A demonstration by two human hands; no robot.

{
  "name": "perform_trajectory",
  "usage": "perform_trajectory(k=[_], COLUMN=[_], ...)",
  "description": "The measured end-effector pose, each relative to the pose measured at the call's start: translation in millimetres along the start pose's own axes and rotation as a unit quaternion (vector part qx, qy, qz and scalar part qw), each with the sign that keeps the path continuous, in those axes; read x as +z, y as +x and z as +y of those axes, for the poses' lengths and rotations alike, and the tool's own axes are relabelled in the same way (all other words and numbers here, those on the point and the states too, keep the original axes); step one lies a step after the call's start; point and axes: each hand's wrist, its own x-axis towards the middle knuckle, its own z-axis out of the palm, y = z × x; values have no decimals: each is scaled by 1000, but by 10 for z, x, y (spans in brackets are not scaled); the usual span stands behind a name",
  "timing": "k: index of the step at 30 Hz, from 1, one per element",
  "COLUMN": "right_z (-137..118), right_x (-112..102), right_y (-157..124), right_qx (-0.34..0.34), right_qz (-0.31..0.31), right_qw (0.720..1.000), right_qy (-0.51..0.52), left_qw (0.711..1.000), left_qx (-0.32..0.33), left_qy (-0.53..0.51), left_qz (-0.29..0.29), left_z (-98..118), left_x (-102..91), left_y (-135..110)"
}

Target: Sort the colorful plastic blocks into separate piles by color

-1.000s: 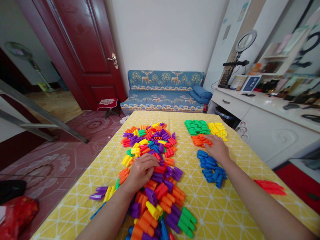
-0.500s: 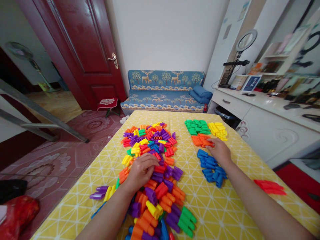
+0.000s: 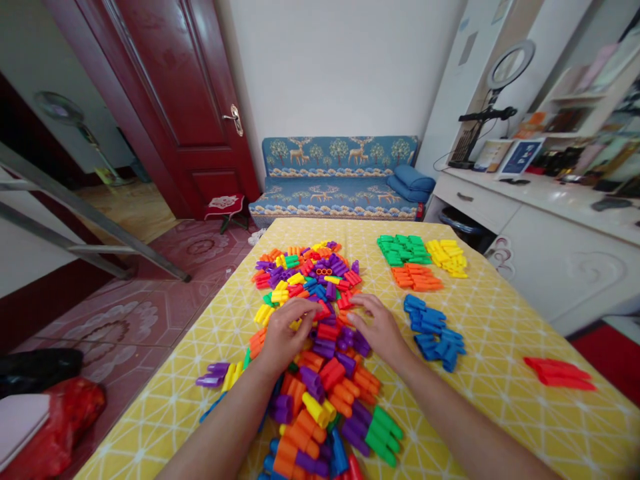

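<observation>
A long heap of mixed coloured plastic blocks (image 3: 320, 320) runs down the middle of the table with the yellow patterned cloth (image 3: 500, 400). My left hand (image 3: 285, 333) rests on the heap with its fingers curled round a block I cannot make out. My right hand (image 3: 379, 327) lies on the heap's right side, fingers spread over purple and orange blocks. To the right lie sorted groups: green blocks (image 3: 403, 249), yellow blocks (image 3: 447, 257), orange blocks (image 3: 416, 277), blue blocks (image 3: 434, 331) and red blocks (image 3: 560, 373).
A white cabinet (image 3: 560, 260) stands right of the table with a ring light (image 3: 507, 67) on it. A blue patterned sofa (image 3: 340, 177) sits beyond the far edge, beside a dark red door (image 3: 185, 100). A red bag (image 3: 70, 420) lies on the floor at left.
My right hand has left the orange group and moved left onto the mixed heap. My left hand has shifted slightly up the heap. The view has tilted a little.
</observation>
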Motion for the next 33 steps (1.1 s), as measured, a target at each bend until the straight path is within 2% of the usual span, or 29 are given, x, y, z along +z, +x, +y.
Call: perform_trajectory(k=[2,5,8,10,12,15,16,19,22,25,29,33], right_z=[22,83,96,84,74,72,75,83,88,88,83,84], right_x=[124,184,183,183,187,193,195,195,191,184,178,179], right_y=[-63,-106,-109,-104,-100,-97,-97,-95,-90,-84,-76,-73], right_qx=[22,39,39,37,34,32,32,31,31,29,24,20], right_qz=[13,29,34,33,27,19,19,19,21,19,20,20], right_qw=[999,998,998,998,999,999,999,999,999,999,999,999], right_qy=[24,38,39,31,23,17,17,16,17,18,24,18], left_qw=[993,955,905,893,913,963,968,962,953,944,936,935], left_qx=[-90,-199,-243,-264,-280,-262,-247,-233,-222,-206,-178,-159], left_qy=[-40,-167,-277,-286,-228,-37,41,124,173,215,252,266], left_qz=[57,144,213,225,189,56,3,-69,-114,-146,-169,-173], left_z=[-11,-42,-77,-116,-188,-372,-446,-653,-782,-822,-812,-813], left_x=[-12,-37,-97,-161,-228,-278,-274,-206,-118,-81,-119,-235], left_y=[-2,35,137,243,378,609,681,842,902,910,908,885])
